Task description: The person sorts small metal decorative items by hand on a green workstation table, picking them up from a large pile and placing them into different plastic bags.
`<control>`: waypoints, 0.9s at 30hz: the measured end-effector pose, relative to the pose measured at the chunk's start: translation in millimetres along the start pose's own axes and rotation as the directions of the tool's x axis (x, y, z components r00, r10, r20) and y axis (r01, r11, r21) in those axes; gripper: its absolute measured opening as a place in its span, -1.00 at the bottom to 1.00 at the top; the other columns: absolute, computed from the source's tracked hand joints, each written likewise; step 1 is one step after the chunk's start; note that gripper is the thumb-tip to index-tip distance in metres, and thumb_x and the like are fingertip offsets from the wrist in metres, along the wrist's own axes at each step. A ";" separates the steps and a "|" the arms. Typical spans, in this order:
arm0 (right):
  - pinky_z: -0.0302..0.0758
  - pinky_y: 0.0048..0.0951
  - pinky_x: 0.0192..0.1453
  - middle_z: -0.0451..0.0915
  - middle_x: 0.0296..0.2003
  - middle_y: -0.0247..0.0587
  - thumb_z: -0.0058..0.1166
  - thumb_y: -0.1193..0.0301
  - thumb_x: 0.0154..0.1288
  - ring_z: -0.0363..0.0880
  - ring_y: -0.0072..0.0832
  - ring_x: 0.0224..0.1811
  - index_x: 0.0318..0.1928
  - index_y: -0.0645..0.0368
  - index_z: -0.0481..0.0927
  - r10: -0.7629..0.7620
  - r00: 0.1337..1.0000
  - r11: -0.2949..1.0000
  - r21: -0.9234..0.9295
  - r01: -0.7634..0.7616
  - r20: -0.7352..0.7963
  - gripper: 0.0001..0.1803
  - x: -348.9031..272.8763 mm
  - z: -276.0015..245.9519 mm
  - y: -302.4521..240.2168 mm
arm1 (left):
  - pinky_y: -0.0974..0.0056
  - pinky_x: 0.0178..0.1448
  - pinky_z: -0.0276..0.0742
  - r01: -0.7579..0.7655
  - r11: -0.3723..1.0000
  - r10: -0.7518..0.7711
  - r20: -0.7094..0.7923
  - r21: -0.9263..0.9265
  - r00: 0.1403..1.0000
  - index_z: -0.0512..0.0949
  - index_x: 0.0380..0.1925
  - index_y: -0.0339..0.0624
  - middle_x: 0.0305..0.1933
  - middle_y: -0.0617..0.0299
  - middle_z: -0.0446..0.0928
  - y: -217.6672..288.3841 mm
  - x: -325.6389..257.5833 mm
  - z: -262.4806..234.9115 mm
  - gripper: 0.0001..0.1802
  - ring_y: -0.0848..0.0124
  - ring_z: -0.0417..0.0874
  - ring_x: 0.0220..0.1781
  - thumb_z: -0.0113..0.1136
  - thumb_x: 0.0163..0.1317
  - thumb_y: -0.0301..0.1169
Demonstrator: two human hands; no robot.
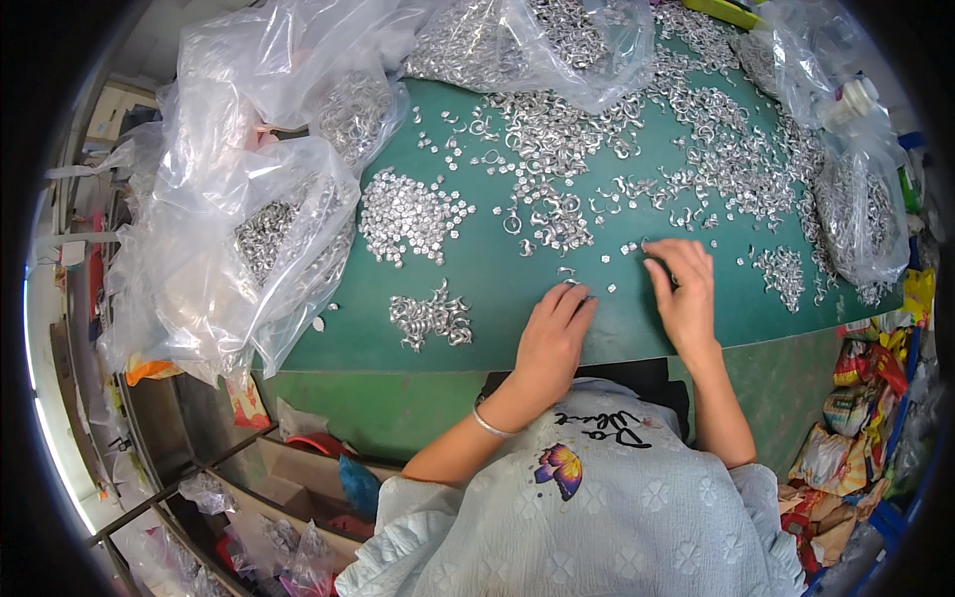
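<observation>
Green counter (497, 298) above a green floor (418, 398).
A light strip (60, 466) glows between eight and nine o'clock, shelving (149, 504) near eight, a pale wall (174, 40) rises towards ten, and a blue rack (901, 428) stands around four.

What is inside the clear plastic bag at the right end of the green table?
Through the clear plastic bag, many small silver-coloured pieces show, heaped together. The pieces deeper in the heap are covered by the outer ones, so I cannot see them.
</observation>
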State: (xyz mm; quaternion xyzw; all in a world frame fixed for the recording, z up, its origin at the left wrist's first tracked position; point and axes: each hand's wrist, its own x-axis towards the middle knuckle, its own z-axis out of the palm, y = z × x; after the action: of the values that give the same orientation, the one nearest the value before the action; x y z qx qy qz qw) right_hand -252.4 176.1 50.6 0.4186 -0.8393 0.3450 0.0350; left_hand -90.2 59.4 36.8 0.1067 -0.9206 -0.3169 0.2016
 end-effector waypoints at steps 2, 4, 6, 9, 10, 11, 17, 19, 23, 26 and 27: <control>0.29 -0.29 -0.06 0.58 -0.24 -0.24 0.24 0.54 0.10 0.48 -0.27 -0.17 -0.18 0.18 0.65 0.046 0.999 0.990 -0.130 -0.049 -0.025 -0.78 1.6 -5.8 5.7 | 0.10 0.08 0.48 0.004 1.000 -0.003 0.025 -0.026 1.000 0.57 -0.11 -0.34 -0.04 0.04 0.49 -1.2 -2.6 -3.5 -0.66 0.06 0.49 0.02 0.15 0.04 -0.69; 0.28 -0.28 -0.04 0.57 -0.26 -0.25 0.25 0.53 0.10 0.48 -0.29 -0.17 -0.21 0.18 0.64 -0.037 0.999 0.982 -0.184 0.038 0.009 -0.80 6.6 -2.2 8.6 | 0.11 0.04 0.48 0.009 0.998 -0.006 0.052 -0.057 0.999 0.57 -0.13 -0.34 -0.07 0.05 0.49 -0.4 -6.2 -6.2 -0.66 0.09 0.50 -0.03 0.15 0.03 -0.70; 0.26 -0.27 -0.03 0.55 -0.29 -0.28 0.26 0.51 0.08 0.47 -0.32 -0.18 -0.25 0.18 0.63 -0.076 0.995 0.980 -0.178 0.085 0.058 -0.82 10.8 4.9 12.3 | 0.11 -0.01 0.48 0.028 0.996 -0.021 0.072 -0.089 0.997 0.57 -0.13 -0.34 -0.11 0.07 0.49 1.0 -11.6 -7.3 -0.66 0.11 0.50 -0.10 0.15 0.02 -0.71; 0.26 -0.27 -0.03 0.54 -0.28 -0.30 0.26 0.51 0.08 0.47 -0.33 -0.18 -0.30 0.18 0.62 -0.094 0.995 0.976 -0.197 0.096 0.022 -0.85 11.3 2.9 10.7 | 0.13 -0.06 0.47 0.051 0.994 -0.046 0.054 -0.092 0.997 0.57 -0.14 -0.34 -0.14 0.08 0.48 1.6 -14.6 -8.2 -0.66 0.12 0.50 -0.15 0.16 0.00 -0.72; 0.26 -0.27 -0.04 0.54 -0.26 -0.30 0.26 0.51 0.07 0.46 -0.32 -0.19 -0.33 0.17 0.62 -0.031 0.999 0.980 -0.196 0.033 0.015 -0.88 8.1 1.0 5.0 | 0.14 -0.07 0.47 0.054 0.993 -0.050 0.040 -0.104 0.998 0.57 -0.14 -0.34 -0.14 0.08 0.48 0.9 -15.3 -7.3 -0.65 0.12 0.50 -0.16 0.17 0.00 -0.72; 0.25 -0.27 -0.04 0.54 -0.26 -0.30 0.27 0.51 0.07 0.46 -0.32 -0.19 -0.33 0.17 0.62 -0.100 0.994 0.989 -0.109 0.104 0.040 -0.88 6.5 3.9 -4.2 | 0.14 -0.08 0.46 0.056 0.992 -0.053 0.026 -0.117 0.998 0.57 -0.14 -0.33 -0.15 0.08 0.48 0.0 -16.1 -6.0 -0.65 0.12 0.50 -0.16 0.17 0.00 -0.72; 0.27 -0.26 -0.04 0.54 -0.24 -0.28 0.28 0.49 0.05 0.47 -0.29 -0.16 -0.26 0.17 0.62 -0.264 0.944 0.965 0.051 0.259 0.200 -0.80 5.4 31.7 -38.6 | 0.13 -0.03 0.46 0.074 0.981 -0.072 0.021 -0.177 0.997 0.56 -0.10 -0.31 -0.11 0.06 0.48 4.6 -16.6 -5.1 -0.63 0.10 0.51 -0.11 0.19 0.03 -0.70; 0.28 -0.27 -0.05 0.54 -0.24 -0.27 0.28 0.49 0.05 0.47 -0.28 -0.16 -0.22 0.17 0.62 -0.233 0.960 0.971 0.097 0.220 0.157 -0.77 6.2 23.4 -38.0 | 0.10 0.02 0.45 0.089 0.982 -0.094 -0.025 -0.167 0.995 0.55 -0.07 -0.30 -0.07 0.05 0.48 3.4 -16.1 -8.5 -0.62 0.07 0.51 -0.06 0.18 0.04 -0.70; 0.34 -0.26 -0.11 0.53 -0.21 -0.23 0.28 0.48 0.05 0.46 -0.25 -0.13 -0.20 0.19 0.62 -0.206 0.956 0.973 0.148 0.178 0.207 -0.74 -7.9 6.4 -29.8 | 0.07 0.16 0.37 0.051 0.998 -0.050 -0.016 0.045 0.999 0.50 0.03 -0.29 0.13 0.04 0.42 -10.1 2.3 -18.2 -0.56 0.03 0.42 0.15 0.15 0.07 -0.65; 0.36 -0.25 -0.13 0.49 -0.24 -0.22 0.29 0.47 0.03 0.45 -0.24 -0.16 -0.24 0.21 0.58 -0.297 0.914 0.949 0.191 0.251 0.276 -0.75 -17.2 14.9 -45.7 | 0.06 0.17 0.36 -0.026 0.993 0.020 0.053 0.113 0.998 0.51 0.02 -0.30 0.13 0.04 0.41 -17.7 15.1 -16.7 -0.57 0.04 0.41 0.16 0.14 0.08 -0.65; 0.36 -0.25 -0.14 0.48 -0.25 -0.22 0.30 0.47 0.03 0.45 -0.24 -0.17 -0.24 0.22 0.58 -0.312 0.903 0.945 0.193 0.263 0.296 -0.75 -21.9 20.3 -45.7 | 0.06 0.16 0.38 -0.027 0.994 0.022 0.049 0.106 0.999 0.51 0.01 -0.31 0.11 0.03 0.42 -22.6 16.2 -13.4 -0.58 0.04 0.42 0.14 0.14 0.08 -0.65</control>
State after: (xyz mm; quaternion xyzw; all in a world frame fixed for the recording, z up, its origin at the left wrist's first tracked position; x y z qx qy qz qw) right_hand -200.3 159.8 52.8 0.5901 -0.7346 0.3245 -0.0832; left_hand -97.3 29.4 37.2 0.0983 -0.9420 -0.2674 0.1774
